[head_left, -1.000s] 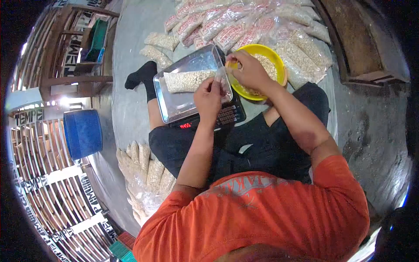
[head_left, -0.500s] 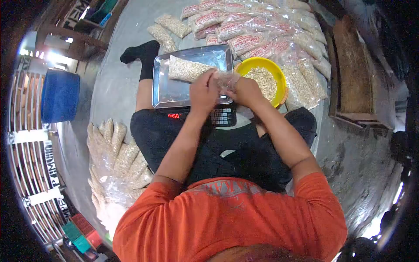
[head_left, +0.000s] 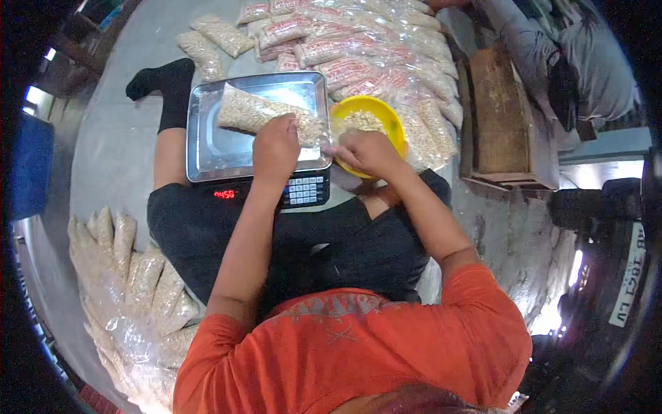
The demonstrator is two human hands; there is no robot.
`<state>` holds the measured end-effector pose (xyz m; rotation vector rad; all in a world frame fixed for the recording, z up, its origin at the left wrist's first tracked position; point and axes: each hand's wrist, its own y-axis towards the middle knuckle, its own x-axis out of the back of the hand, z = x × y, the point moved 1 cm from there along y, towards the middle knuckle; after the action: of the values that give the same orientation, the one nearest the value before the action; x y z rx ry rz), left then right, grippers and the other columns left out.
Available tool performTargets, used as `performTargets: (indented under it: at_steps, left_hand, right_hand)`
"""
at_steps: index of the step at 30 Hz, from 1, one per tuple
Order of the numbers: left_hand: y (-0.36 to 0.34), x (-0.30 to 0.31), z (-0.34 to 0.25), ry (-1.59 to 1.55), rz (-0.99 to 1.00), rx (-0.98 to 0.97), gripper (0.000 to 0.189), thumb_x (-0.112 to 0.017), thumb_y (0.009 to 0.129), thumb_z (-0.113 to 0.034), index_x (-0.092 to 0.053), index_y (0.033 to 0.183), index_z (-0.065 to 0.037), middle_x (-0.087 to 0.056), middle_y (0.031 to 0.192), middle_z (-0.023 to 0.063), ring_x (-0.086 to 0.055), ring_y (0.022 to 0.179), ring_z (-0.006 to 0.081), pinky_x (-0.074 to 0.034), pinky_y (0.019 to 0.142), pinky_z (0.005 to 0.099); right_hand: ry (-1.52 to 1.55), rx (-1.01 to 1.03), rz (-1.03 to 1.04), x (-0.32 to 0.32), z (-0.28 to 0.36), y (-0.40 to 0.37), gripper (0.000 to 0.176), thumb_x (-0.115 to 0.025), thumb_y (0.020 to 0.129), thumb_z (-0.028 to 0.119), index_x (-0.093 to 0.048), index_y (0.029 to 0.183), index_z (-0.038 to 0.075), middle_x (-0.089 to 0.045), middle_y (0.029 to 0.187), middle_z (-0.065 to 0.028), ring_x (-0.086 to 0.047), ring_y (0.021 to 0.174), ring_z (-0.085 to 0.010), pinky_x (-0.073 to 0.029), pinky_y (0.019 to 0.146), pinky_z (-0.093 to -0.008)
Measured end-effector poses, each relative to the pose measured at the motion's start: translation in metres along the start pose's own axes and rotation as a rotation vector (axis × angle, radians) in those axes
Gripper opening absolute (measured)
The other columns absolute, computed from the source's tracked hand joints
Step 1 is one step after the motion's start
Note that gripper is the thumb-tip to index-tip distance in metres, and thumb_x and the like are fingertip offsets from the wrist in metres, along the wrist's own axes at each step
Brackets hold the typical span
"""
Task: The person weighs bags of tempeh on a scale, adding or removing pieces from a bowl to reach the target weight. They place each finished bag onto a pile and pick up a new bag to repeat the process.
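A clear plastic bag (head_left: 255, 112) of pale chopped pieces lies tilted on the metal tray (head_left: 207, 155) of a digital scale (head_left: 303, 191), whose display glows red. My left hand (head_left: 276, 148) is closed on the bag near its mouth. At the bag's open end, my right hand (head_left: 372, 153) has its fingers drawn together and seems to pinch the plastic edge, though its fingertips are partly blurred. Right beside that hand, and partly behind it, stands a yellow bowl (head_left: 393, 121) holding loose pieces of the same kind.
Many filled bags with red print (head_left: 338, 48) are heaped beyond the bowl. Two filled bags (head_left: 214, 45) lie past the tray. More filled bags (head_left: 138, 276) rest at my left. A wooden box (head_left: 500, 117) stands at right, near another person's grey clothing (head_left: 600, 69).
My view has swung right, so everything sits further left. My hands have moved slightly apart at the bag's mouth. Another person has come into view at the upper right.
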<state>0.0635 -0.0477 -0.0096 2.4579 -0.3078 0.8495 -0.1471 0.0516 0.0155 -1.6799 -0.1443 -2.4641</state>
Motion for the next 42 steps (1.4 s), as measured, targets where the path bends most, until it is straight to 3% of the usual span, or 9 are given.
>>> performTargets:
  at_steps: [8, 12, 15, 17, 19, 24, 26, 30, 42]
  left_hand:
    - [-0.001, 0.012, -0.009, 0.028, 0.038, 0.039, 0.019, -0.059, 0.098, -0.018, -0.069, 0.1, -0.002, -0.069, 0.095, 0.0217, -0.065, 0.092, 0.0426, -0.051, 0.081, 0.052]
    - [-0.038, 0.023, -0.024, -0.024, 0.072, -0.15, 0.025, -0.062, 0.097, -0.024, -0.073, 0.109, -0.006, -0.072, 0.109, 0.0184, -0.069, 0.1, 0.0393, -0.055, 0.091, 0.0489]
    - [-0.078, 0.036, -0.067, -0.087, 0.563, 0.069, 0.032, -0.053, 0.102, -0.03, -0.073, 0.108, -0.006, -0.072, 0.111, 0.0177, -0.068, 0.103, 0.039, -0.054, 0.093, 0.0515]
    - [-0.117, 0.026, -0.079, -0.294, 0.401, -0.239, 0.029, -0.061, 0.1, -0.033, -0.074, 0.104, -0.007, -0.073, 0.097, 0.0171, -0.072, 0.09, 0.0376, -0.058, 0.082, 0.0506]
    - [-0.135, 0.017, -0.081, -0.318, 0.622, -0.303, 0.027, -0.066, 0.097, -0.033, -0.073, 0.104, -0.007, -0.073, 0.093, 0.0154, -0.071, 0.088, 0.0354, -0.057, 0.075, 0.0485]
    - [-0.116, 0.011, -0.089, -0.16, 0.787, -0.319, 0.025, -0.07, 0.093, -0.031, -0.073, 0.105, -0.009, -0.071, 0.087, 0.0136, -0.069, 0.081, 0.035, -0.053, 0.072, 0.0478]
    - [-0.092, 0.011, -0.091, -0.187, 0.423, -0.307, 0.024, -0.072, 0.091, -0.028, -0.074, 0.107, -0.01, -0.069, 0.084, 0.0131, -0.067, 0.081, 0.0345, -0.052, 0.075, 0.0463]
    - [-0.039, 0.011, -0.096, 0.022, 0.216, -0.287, 0.051, -0.07, 0.085, -0.014, -0.062, 0.135, -0.007, -0.061, 0.13, 0.0198, -0.057, 0.119, 0.0387, -0.044, 0.101, 0.051]
    - [-0.016, -0.004, -0.063, 0.28, 0.238, -0.301, 0.07, -0.075, 0.079, -0.026, -0.057, 0.143, -0.005, -0.043, 0.155, 0.0236, -0.038, 0.145, 0.0414, -0.027, 0.118, 0.0585]
  right_hand:
    - [-0.011, -0.392, -0.543, 0.0, -0.011, -0.023, 0.043, -0.055, 0.102, 0.047, -0.067, 0.088, 0.009, -0.065, 0.083, -0.0181, -0.067, 0.084, -0.0414, -0.053, 0.074, -0.0531]
    - [-0.097, -0.742, -0.245, 0.002, -0.043, -0.009, 0.045, -0.059, 0.098, 0.053, -0.072, 0.111, 0.012, -0.074, 0.1, -0.0208, -0.071, 0.094, -0.0414, -0.056, 0.084, -0.0527]
    - [-0.088, -0.63, -0.414, 0.019, -0.143, 0.009, 0.05, -0.065, 0.095, 0.049, -0.073, 0.116, 0.005, -0.075, 0.109, -0.021, -0.072, 0.1, -0.0412, -0.055, 0.09, -0.0503]
    - [-0.153, -0.773, -0.177, 0.014, -0.204, 0.033, 0.057, -0.072, 0.092, 0.048, -0.067, 0.124, 0.002, -0.071, 0.123, -0.0227, -0.07, 0.112, -0.0379, -0.055, 0.093, -0.0457]
    - [-0.103, -0.777, -0.141, -0.011, -0.23, 0.044, 0.061, -0.077, 0.089, 0.045, -0.065, 0.126, -0.002, -0.071, 0.122, -0.0244, -0.069, 0.113, -0.038, -0.054, 0.094, -0.0453]
    - [0.201, -0.663, -0.461, -0.059, -0.319, 0.037, 0.066, -0.09, 0.077, 0.023, -0.06, 0.129, -0.003, -0.072, 0.113, -0.0171, -0.069, 0.102, -0.0278, -0.056, 0.086, -0.0387]
    - [0.283, -0.747, -0.456, -0.023, -0.296, 0.019, 0.052, -0.084, 0.082, 0.017, -0.062, 0.125, -0.003, -0.072, 0.109, -0.0122, -0.067, 0.092, -0.0242, -0.055, 0.079, -0.0365]
    - [0.224, -0.418, -0.203, 0.002, -0.316, -0.039, 0.034, -0.065, 0.096, 0.034, -0.071, 0.105, 0.003, -0.071, 0.096, -0.0186, -0.069, 0.086, -0.0299, -0.052, 0.08, -0.0444]
    - [0.208, -0.807, -0.582, 0.136, -0.148, -0.159, 0.043, -0.064, 0.101, 0.046, -0.07, 0.1, 0.003, -0.061, 0.065, -0.0069, -0.059, 0.057, -0.0165, -0.048, 0.057, -0.0357]
